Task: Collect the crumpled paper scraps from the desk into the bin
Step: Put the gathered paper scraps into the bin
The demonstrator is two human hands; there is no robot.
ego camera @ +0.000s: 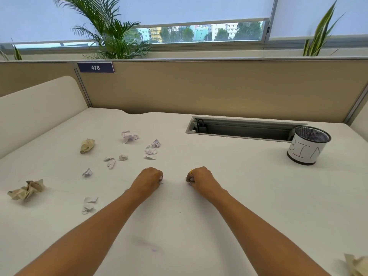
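While both fists rest on tabletop [199, 226], left hand [149, 179] and right hand [200, 179] each grip closed on small scrap; next: carry to bin [307, 145]; many scraps [129, 136] remain.

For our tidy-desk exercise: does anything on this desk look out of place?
Yes. Crumpled paper scraps lie scattered over the desk's left half, with one more at the near right corner, all outside the bin at the far right.
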